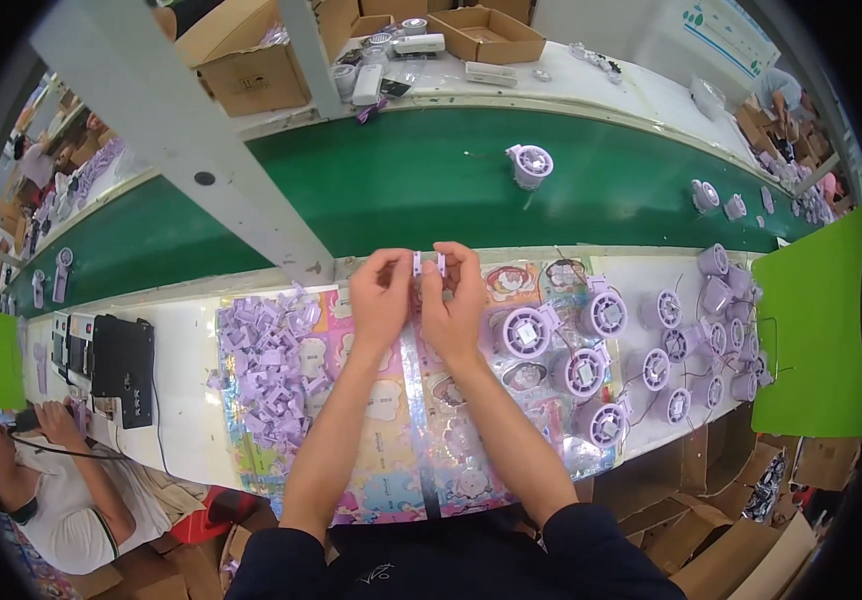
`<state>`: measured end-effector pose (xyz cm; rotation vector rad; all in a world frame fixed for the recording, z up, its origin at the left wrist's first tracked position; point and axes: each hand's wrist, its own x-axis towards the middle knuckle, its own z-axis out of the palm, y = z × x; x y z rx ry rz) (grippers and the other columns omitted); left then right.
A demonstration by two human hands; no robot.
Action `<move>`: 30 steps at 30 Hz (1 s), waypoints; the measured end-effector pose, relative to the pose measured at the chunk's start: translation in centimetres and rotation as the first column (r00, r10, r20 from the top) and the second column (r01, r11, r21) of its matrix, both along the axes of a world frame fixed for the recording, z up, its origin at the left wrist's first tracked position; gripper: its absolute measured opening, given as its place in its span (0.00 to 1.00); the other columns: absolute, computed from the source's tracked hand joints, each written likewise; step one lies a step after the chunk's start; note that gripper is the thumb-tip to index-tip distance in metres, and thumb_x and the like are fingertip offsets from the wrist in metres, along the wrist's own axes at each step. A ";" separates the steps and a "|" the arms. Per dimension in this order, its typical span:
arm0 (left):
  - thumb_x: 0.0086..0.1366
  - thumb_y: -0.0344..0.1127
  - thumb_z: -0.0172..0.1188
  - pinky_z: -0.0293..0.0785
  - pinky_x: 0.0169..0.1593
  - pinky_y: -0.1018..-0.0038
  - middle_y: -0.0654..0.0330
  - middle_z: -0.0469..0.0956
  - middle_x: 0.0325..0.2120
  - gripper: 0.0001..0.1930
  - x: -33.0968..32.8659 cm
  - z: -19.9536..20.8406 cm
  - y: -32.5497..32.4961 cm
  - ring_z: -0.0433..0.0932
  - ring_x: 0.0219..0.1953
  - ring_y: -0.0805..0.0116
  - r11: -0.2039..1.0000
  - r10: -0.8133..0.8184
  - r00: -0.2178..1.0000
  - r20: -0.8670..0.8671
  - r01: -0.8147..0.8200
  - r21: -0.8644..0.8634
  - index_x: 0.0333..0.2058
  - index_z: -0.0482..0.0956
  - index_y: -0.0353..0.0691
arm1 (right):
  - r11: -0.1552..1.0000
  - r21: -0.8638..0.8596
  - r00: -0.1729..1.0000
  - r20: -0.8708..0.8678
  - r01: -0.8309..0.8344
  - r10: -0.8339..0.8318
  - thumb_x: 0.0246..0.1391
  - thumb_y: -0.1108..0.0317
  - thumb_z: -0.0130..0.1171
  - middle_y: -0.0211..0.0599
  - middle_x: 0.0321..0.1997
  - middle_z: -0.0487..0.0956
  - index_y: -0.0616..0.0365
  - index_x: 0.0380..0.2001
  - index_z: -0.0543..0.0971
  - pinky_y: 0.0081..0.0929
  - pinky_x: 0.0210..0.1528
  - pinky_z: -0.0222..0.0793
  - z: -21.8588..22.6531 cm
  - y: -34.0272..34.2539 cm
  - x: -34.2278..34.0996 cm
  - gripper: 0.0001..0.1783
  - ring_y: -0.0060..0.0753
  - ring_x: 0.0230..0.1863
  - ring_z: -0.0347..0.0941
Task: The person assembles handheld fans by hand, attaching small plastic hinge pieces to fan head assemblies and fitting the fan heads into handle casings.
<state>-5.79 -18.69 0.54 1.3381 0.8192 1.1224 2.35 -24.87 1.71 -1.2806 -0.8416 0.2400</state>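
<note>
Over the far edge of the patterned mat, my two hands are close together with their fingertips pinched. My left hand grips a small lilac plastic part. Between the fingers of my right hand is lilac plastic; whether this is a second part or the same one is hidden. A heap of small lilac plastic parts lies left of my forearms. To the right stand several round lilac fan heads with thin wires.
Beyond the mat runs a green conveyor belt carrying a lilac fan unit. A grey metal post slants in at the left. A black box-shaped device stands near a seated person. Green panels flank the bench.
</note>
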 end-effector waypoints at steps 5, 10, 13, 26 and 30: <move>0.69 0.28 0.59 0.73 0.36 0.79 0.62 0.81 0.29 0.05 1.5 6.1 -1.0 0.78 0.30 0.77 0.917 0.170 0.985 -0.021 -0.151 0.369 0.39 0.82 0.34 | 0.977 -0.203 0.997 -0.039 -0.068 0.062 0.61 0.74 0.56 0.50 0.42 0.78 0.64 0.48 0.75 0.36 0.37 0.73 -0.2 0.0 1.3 0.12 0.49 0.39 0.78; 0.63 0.34 0.64 0.76 0.42 0.68 0.53 0.77 0.42 0.23 11.2 9.5 1.9 0.80 0.37 0.62 0.823 -0.092 0.901 -0.425 0.309 0.476 0.56 0.71 0.38 | 0.973 -0.194 0.984 0.106 -0.124 0.146 0.54 0.69 0.63 0.54 0.42 0.80 0.66 0.48 0.76 0.41 0.42 0.73 -0.4 -0.3 1.3 0.19 0.56 0.44 0.78; 0.61 0.42 0.66 0.76 0.51 0.56 0.45 0.71 0.53 0.39 17.0 7.3 4.6 0.77 0.48 0.46 0.623 0.071 0.646 -0.760 0.567 0.540 0.67 0.58 0.43 | 0.939 -0.293 0.980 0.018 -0.182 0.196 0.53 0.66 0.64 0.56 0.47 0.80 0.62 0.48 0.78 0.44 0.48 0.73 -0.4 -0.6 1.0 0.19 0.60 0.50 0.77; 0.54 0.42 0.72 0.78 0.46 0.57 0.49 0.71 0.49 0.27 19.0 5.0 7.7 0.80 0.42 0.48 0.831 0.050 0.672 -0.739 0.382 0.404 0.49 0.72 0.43 | 0.872 -0.374 0.927 0.072 -0.317 0.368 0.51 0.71 0.65 0.52 0.49 0.80 0.58 0.50 0.78 0.42 0.54 0.72 -0.7 -0.7 1.1 0.21 0.57 0.54 0.75; 0.49 0.38 0.71 0.78 0.46 0.64 0.52 0.80 0.41 0.27 13.5 7.5 8.4 0.82 0.42 0.57 0.822 -0.221 0.789 -0.573 0.467 0.326 0.49 0.77 0.39 | 0.960 -0.219 0.892 0.378 -0.173 0.247 0.51 0.76 0.62 0.47 0.46 0.79 0.63 0.49 0.76 0.46 0.49 0.71 -0.1 -0.6 1.2 0.20 0.54 0.48 0.74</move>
